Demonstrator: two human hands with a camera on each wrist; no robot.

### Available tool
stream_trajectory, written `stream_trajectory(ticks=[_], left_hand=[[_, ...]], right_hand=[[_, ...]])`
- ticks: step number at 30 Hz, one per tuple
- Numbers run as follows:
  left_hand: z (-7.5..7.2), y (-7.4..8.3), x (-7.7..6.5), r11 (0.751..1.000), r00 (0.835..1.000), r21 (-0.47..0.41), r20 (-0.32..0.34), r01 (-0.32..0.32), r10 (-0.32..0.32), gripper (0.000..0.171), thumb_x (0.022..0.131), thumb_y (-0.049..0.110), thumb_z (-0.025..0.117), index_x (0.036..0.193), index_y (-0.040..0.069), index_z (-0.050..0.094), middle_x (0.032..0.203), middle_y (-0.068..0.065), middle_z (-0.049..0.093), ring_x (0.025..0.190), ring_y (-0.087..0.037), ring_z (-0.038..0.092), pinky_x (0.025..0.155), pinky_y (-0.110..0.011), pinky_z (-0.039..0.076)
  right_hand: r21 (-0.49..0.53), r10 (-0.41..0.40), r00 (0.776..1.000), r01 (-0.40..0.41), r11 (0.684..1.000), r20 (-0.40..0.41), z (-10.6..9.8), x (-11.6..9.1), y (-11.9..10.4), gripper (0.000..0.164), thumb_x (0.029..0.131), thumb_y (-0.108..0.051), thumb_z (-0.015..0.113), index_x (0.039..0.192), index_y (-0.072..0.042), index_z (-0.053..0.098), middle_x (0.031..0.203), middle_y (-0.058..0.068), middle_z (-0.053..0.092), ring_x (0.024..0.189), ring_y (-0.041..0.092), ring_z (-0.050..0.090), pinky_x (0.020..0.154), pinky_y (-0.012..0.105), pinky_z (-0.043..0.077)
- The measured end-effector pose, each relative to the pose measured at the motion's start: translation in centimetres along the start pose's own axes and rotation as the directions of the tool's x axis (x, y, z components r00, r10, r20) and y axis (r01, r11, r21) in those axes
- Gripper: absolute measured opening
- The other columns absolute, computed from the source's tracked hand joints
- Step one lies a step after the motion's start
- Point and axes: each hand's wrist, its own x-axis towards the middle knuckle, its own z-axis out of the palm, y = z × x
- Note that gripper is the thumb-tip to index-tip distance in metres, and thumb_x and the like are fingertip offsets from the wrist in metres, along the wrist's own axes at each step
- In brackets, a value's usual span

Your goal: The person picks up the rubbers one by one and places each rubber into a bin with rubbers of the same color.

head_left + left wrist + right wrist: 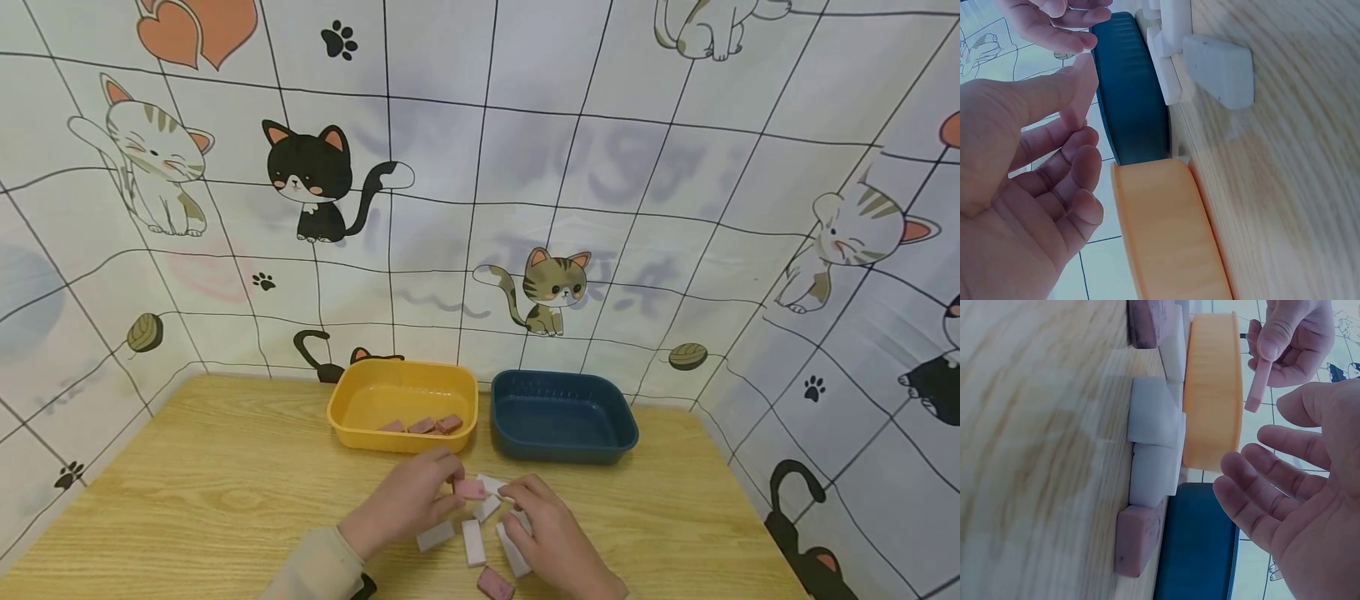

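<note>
My left hand (411,493) pinches a pink block (469,489) between thumb and fingertips, above the table and just in front of the yellow bin (402,443). In the left wrist view the held block (1082,94) shows as a flat slab, its other end near the right hand's fingertips. My right hand (551,533) hovers over white blocks (513,552), fingers loosely bent; the right wrist view shows nothing in its grasp. More white blocks (473,543) lie scattered between the hands. A pink block (496,583) lies nearest me; another pink block (1138,540) shows in the right wrist view.
Several pink blocks (422,426) lie inside the yellow bin. A dark blue bin (562,451) stands right of it, with no blocks visible inside. Both are at the back of the wooden table (225,483), against a cat-patterned cloth (435,233).
</note>
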Motion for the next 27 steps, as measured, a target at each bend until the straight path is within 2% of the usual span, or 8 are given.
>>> stream_trajectory(ticks=[6,8,16,18,20,23,25,27], left_hand=[[-0.3,-0.2,-0.1,1.000,0.999,-0.003,-0.024,0.027,-0.027,0.017,0.090,0.021,0.081,0.097,0.013,0.067,0.094,0.005,0.059,0.079,-0.006,0.052,0.073,-0.026,0.050],[-0.4,-0.4,-0.1,0.999,0.999,0.006,-0.032,0.034,-0.034,0.018,0.091,0.021,0.080,0.098,0.013,0.066,0.095,0.004,0.060,0.084,-0.009,0.057,0.075,-0.028,0.052],[-0.7,-0.8,0.3,0.998,0.992,0.021,-0.114,0.052,-0.050,0.021,0.088,0.021,0.083,0.097,0.011,0.066,0.097,0.002,0.060,0.087,-0.014,0.062,0.077,-0.031,0.054],[-0.7,-1.0,0.3,0.998,0.989,0.019,-0.138,0.062,-0.059,0.022,0.087,0.020,0.084,0.094,0.012,0.065,0.110,-0.001,0.065,0.094,-0.016,0.064,0.080,-0.032,0.054],[-0.7,-1.1,0.4,0.997,0.986,0.006,-0.154,0.071,-0.069,0.022,0.087,0.020,0.084,0.093,0.013,0.064,0.114,-0.002,0.065,0.094,-0.017,0.063,0.080,-0.032,0.054],[-0.8,-1.4,0.5,0.996,0.982,-0.008,-0.165,0.093,-0.093,0.022,0.088,0.019,0.083,0.093,0.014,0.063,0.113,0.001,0.065,0.091,-0.017,0.062,0.079,-0.032,0.052],[-0.9,-1.7,0.5,0.994,0.980,-0.018,-0.167,0.106,-0.108,0.021,0.088,0.019,0.083,0.094,0.014,0.063,0.100,0.004,0.060,0.085,-0.017,0.059,0.077,-0.032,0.051],[-1.0,-2.0,0.4,0.992,0.977,-0.008,-0.169,0.127,-0.126,0.022,0.088,0.020,0.083,0.095,0.016,0.063,0.096,0.006,0.058,0.082,-0.015,0.057,0.076,-0.032,0.051]], right_hand=[[-0.011,-0.001,1.000,0.001,1.000,-0.005,0.2,0.6,-0.5,0.021,0.098,-0.007,0.063,0.118,-0.009,0.071,0.116,-0.003,0.063,0.097,0.016,0.065,0.080,0.032,0.056],[-0.010,-0.010,1.000,0.010,1.000,-0.005,0.2,0.9,-0.6,0.021,0.099,-0.008,0.063,0.119,-0.008,0.070,0.118,-0.002,0.063,0.098,0.017,0.065,0.081,0.033,0.056],[0.009,-0.078,0.996,0.078,0.997,-0.047,0.5,1.7,-1.0,0.020,0.098,-0.006,0.066,0.118,-0.004,0.071,0.114,0.001,0.063,0.091,0.012,0.065,0.075,0.029,0.056],[0.002,-0.091,0.994,0.092,0.996,-0.054,0.6,1.9,-1.1,0.021,0.097,-0.006,0.067,0.117,-0.004,0.071,0.112,0.001,0.062,0.090,0.012,0.064,0.075,0.028,0.056],[-0.015,-0.104,0.993,0.103,0.995,-0.062,0.6,2.0,-1.1,0.020,0.096,-0.005,0.067,0.116,-0.004,0.071,0.112,0.001,0.062,0.090,0.012,0.063,0.075,0.028,0.056],[-0.034,-0.118,0.991,0.116,0.993,-0.067,0.6,2.3,-1.2,0.019,0.096,-0.005,0.068,0.115,-0.006,0.070,0.111,0.001,0.062,0.089,0.012,0.062,0.076,0.028,0.055],[-0.033,-0.125,0.990,0.123,0.992,-0.068,0.8,2.6,-1.4,0.019,0.096,-0.005,0.068,0.114,-0.007,0.070,0.110,0.001,0.062,0.089,0.013,0.063,0.076,0.028,0.056],[-0.028,-0.127,0.990,0.125,0.992,-0.060,0.9,2.8,-1.5,0.019,0.096,-0.005,0.068,0.114,-0.007,0.070,0.110,0.002,0.062,0.089,0.014,0.063,0.076,0.028,0.056]])
